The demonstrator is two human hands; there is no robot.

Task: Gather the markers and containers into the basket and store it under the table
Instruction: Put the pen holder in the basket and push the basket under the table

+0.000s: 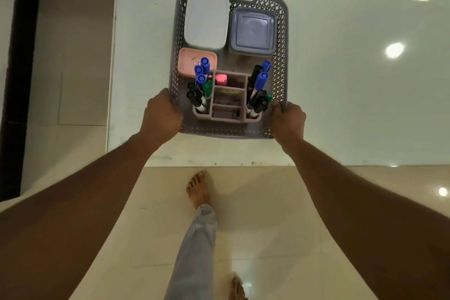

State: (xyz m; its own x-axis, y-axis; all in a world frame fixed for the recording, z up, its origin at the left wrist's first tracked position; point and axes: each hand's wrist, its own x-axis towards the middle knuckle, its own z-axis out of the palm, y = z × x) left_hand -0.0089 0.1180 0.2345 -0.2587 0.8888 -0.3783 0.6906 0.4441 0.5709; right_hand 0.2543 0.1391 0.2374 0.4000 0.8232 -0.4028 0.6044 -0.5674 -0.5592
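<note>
Basket [282, 31], packed with markers [201, 78] and containers [206, 17], sits on the tabletop [353, 80]. Left hand [162, 114] at 8 o'clock, right hand [288, 120] at 4, fingers curled round its rim, probably to lift it evenly.

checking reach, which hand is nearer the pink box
Left. The left hand grips the basket rim close by the pink box; the right hand grips the opposite rim.
</note>
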